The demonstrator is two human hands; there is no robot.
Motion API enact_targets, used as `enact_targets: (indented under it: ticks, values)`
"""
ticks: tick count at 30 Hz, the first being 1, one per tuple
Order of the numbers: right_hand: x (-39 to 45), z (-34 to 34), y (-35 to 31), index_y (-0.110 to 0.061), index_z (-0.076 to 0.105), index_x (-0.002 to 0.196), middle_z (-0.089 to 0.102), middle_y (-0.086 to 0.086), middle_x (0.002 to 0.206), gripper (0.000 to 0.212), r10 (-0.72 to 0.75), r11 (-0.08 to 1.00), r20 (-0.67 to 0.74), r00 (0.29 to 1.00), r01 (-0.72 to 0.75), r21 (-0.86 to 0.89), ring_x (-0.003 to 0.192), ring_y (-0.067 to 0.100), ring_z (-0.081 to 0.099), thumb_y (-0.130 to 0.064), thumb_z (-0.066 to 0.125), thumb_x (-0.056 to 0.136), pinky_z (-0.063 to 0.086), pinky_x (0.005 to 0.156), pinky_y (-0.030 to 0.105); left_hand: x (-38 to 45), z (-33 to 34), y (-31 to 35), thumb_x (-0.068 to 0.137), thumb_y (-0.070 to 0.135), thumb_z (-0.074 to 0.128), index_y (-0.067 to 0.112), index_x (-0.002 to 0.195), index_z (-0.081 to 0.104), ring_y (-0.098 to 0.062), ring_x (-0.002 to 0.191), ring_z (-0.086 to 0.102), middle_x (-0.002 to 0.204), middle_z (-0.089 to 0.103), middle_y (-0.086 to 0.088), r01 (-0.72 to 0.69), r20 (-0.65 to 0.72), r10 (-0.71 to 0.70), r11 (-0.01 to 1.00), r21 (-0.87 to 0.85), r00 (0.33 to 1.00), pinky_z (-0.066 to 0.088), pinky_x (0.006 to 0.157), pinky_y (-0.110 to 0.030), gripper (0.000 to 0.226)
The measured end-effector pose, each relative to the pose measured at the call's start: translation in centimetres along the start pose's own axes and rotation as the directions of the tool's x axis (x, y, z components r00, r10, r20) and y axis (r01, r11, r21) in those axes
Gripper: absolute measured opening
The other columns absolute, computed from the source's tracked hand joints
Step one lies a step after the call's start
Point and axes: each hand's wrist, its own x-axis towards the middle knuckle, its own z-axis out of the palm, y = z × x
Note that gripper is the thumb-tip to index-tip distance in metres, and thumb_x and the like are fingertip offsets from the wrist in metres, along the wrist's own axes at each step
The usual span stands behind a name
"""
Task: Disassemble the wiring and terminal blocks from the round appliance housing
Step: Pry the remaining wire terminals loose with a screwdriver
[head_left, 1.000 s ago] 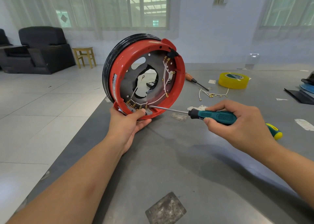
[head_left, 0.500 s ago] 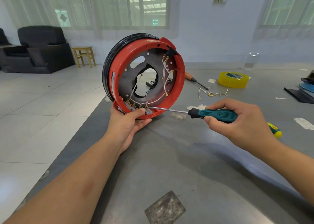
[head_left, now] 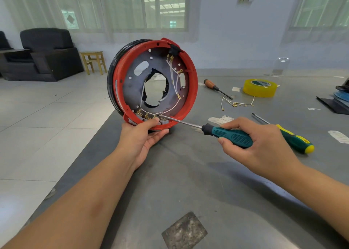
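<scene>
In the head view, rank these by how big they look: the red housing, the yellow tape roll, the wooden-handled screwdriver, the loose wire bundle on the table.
1. Red housing, by far the largest.
2. Yellow tape roll.
3. Loose wire bundle and wooden-handled screwdriver: alike in span, not ranked.
The housing stands nearest the camera, which exaggerates it.

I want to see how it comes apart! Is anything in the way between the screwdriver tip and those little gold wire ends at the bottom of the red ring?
Nothing visible blocks it. The teal screwdriver in the right hand already reaches the terminal block. The left hand grips the red housing beside it.
</scene>
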Motion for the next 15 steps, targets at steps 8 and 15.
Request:
enact_targets:
  ticks: [8, 15]
  values:
    - [-0.1, 0.3, 0.7, -0.039, 0.069, 0.092, 0.071, -0.02, 0.084, 0.015, 0.185, 0.962, -0.06, 0.981, -0.168, 0.213, 0.08, 0.006, 0.066, -0.042, 0.076, 0.079, 0.052, 0.058, 0.017, -0.3, 0.0, 0.1, 0.091, -0.008, 0.072, 0.006, 0.123, 0.054, -0.042, 0.091, 0.078, 0.107, 0.077, -0.023, 0.011, 0.012, -0.011, 1.0, -0.006, 1.0, 0.065, 0.07, -0.044, 0.039]
    - [-0.2, 0.4, 2.2, -0.035, 0.072, 0.09, 0.07, -0.021, 0.085, 0.016, 0.268, 0.935, -0.053, 0.962, -0.246, 0.254, 0.08, 0.007, 0.065, -0.039, 0.083, 0.08, 0.049, 0.057, 0.014, -0.5, 0.3, 0.0, 0.09, 0.005, 0.08, 0.021, 0.124, 0.045, -0.033, 0.091, 0.079, 0.122, 0.07, -0.013, -0.032, 0.021, 0.029, 0.987, 0.157, 0.999, 0.066, 0.07, -0.04, 0.051]
